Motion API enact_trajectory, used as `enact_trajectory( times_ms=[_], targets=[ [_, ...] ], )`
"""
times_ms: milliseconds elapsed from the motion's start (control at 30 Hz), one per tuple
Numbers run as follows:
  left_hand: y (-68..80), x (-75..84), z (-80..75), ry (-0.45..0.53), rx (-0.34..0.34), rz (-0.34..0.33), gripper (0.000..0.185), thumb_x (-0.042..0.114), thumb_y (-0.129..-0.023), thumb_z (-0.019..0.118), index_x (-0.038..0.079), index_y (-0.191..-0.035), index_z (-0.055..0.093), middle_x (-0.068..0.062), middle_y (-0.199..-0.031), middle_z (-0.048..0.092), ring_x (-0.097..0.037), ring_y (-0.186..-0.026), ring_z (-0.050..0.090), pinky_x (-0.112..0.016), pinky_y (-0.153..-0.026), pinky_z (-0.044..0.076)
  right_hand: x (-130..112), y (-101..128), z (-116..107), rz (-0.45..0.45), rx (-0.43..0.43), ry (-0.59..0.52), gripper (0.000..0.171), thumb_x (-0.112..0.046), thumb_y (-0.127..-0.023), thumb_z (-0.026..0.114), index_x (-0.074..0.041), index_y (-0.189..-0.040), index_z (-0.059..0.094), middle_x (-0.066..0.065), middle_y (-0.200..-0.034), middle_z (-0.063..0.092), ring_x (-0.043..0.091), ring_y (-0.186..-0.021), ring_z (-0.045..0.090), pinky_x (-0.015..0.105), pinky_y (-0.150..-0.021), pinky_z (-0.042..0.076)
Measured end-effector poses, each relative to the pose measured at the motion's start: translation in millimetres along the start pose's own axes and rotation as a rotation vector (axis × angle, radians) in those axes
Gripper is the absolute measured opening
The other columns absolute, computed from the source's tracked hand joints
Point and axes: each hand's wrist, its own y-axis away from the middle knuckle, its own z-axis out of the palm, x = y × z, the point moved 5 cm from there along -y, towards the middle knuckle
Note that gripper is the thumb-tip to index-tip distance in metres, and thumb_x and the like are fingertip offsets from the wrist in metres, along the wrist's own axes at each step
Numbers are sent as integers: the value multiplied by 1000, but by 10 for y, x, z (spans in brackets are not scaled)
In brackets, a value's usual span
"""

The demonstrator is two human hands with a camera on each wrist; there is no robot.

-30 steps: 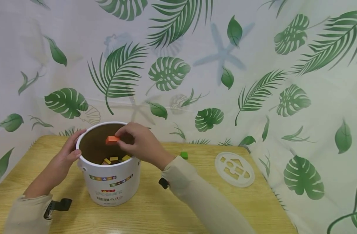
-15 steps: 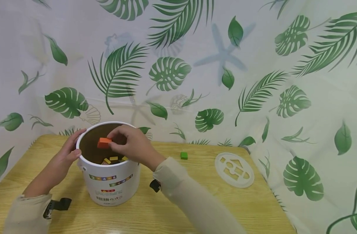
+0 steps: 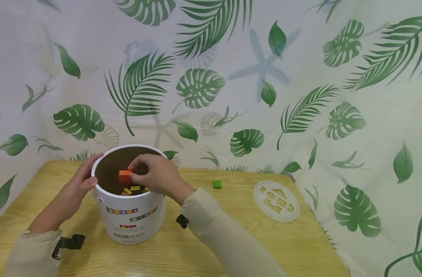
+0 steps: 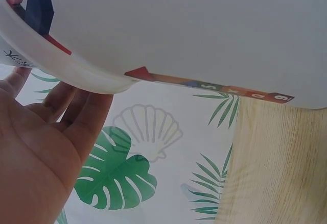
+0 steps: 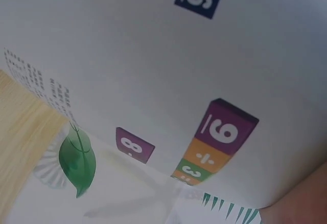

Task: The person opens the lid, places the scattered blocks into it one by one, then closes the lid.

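Currently the right hand (image 3: 155, 177) pinches an orange block (image 3: 125, 176) between thumb and fingertips, holding it over the open mouth of the white bucket (image 3: 135, 219), just below rim level, toward the left side of the opening. Block is not touching the wall or the pile inside as far as I can tell. Left hand (image 3: 77, 181) rests against the bucket's left rim, fingers fairly straight along the edge, thumb on the outside wall; left wrist view shows those fingers (image 4: 76, 117) flat under the rim (image 4: 76, 73), not curled around anything. Bucket stands upright on the wooden table (image 3: 231, 246), with yellow and other coloured blocks (image 3: 135, 189) at the bottom. Right wrist view shows only the bucket's printed side with number cubes (image 5: 225, 132). A green cube (image 3: 216, 184) sits on the table right of the bucket, well apart. White shape-sorter lid (image 3: 276, 201) lies flat further right. Leaf-print cloth (image 3: 301, 77) hangs behind.
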Motion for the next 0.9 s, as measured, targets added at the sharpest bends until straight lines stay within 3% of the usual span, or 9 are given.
enact_trajectory(
  times_ms=[267,433,633,733,833,900],
  targets=[
    [-4,12,9,7,-5,6,64,22,-109,39,25,-166,9,-25,-164,22,-51,-144,23,-86,-103,22,23,20,-4,1,34,-64,9,-25,-96,76,-22,-105,75,-16,-95,69,-2,-86,61,15,-79,49],
    [-1,18,14,9,-5,9,64,22,-110,39,26,-166,10,-24,-165,22,-38,-146,26,-86,-103,22,29,17,-5,-3,31,-72,9,-24,-95,76,-22,-104,75,-17,-94,69,-3,-85,61,15,-79,49],
    [-3,9,4,3,-1,8,64,23,-110,39,24,-167,9,-24,-165,20,-52,-146,21,-86,-103,21,31,-4,-8,-21,38,-90,9,-24,-95,77,-21,-104,75,-17,-93,70,-5,-86,62,14,-80,49],
    [-5,-9,-6,12,0,10,64,22,-110,38,25,-167,9,-23,-165,20,-29,-150,25,-85,-104,22,28,-7,-11,-31,45,-98,10,-24,-94,77,-21,-104,75,-17,-94,70,-4,-87,63,14,-80,48],
    [-7,-24,-7,29,-2,18,63,21,-110,38,26,-166,10,-23,-164,21,-4,-141,29,-85,-104,21,26,-1,-14,-32,49,-109,11,-24,-94,77,-20,-105,75,-16,-94,70,-4,-87,63,13,-80,48],
    [-5,-28,-6,41,-5,20,63,21,-110,38,27,-166,11,-22,-164,21,2,-136,29,-85,-105,20,27,5,-12,-33,54,-119,11,-23,-94,78,-20,-104,75,-16,-94,70,-4,-86,63,13,-80,49]
  ],
)
